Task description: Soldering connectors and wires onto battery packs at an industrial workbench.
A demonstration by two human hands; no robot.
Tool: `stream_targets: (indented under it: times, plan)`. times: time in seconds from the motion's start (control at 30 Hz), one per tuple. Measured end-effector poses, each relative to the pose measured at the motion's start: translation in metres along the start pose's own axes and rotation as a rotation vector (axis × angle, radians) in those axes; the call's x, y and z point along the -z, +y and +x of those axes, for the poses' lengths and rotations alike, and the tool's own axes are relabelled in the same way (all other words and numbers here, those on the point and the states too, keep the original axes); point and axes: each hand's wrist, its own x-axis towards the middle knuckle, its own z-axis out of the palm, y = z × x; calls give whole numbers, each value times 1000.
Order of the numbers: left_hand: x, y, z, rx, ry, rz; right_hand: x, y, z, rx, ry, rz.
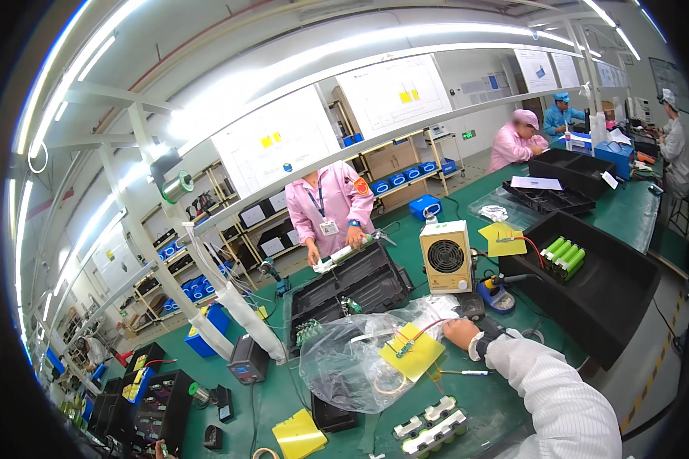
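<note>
My right hand (461,334) reaches in from the right in a white sleeve, its fingers curled around a red wire (432,324). That wire runs to a small green circuit board (406,348) lying on a yellow sheet (422,362). Under and beside the sheet spreads a crumpled clear plastic bag (331,367). A white-handled, pen-like tool (464,372) lies just below the hand. Nearer to me is a battery pack (432,430) of green cells with white strips on top. I cannot make out my left hand in the picture.
A boxy fan unit (446,256) and a soldering iron (499,281) in its stand lie beyond my hand. At right sits a black tray (612,298) with green cells. Across the bench, a person in pink (333,206) handles a part over a black case (352,287). More yellow sheets (298,436) lie nearby.
</note>
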Motion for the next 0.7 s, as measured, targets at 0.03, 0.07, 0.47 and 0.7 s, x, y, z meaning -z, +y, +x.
stream_targets:
  times: [0.03, 0.07, 0.47, 0.7]
  plan:
    - [-2, 1, 0, -7, -1, -3, -1, 1, 0, 25, 65, 7]
    - [-4, 2, -1, 26, 48, 25, -3, 1, -1, 50, 65, -24]
    - [-11, -10, 3, 98, 150, 86, 12, -15, 5, -125, -418, 134]
    - [-21, -7, -3, 42, 122, 96, 3, -4, 15, -120, -418, 135]
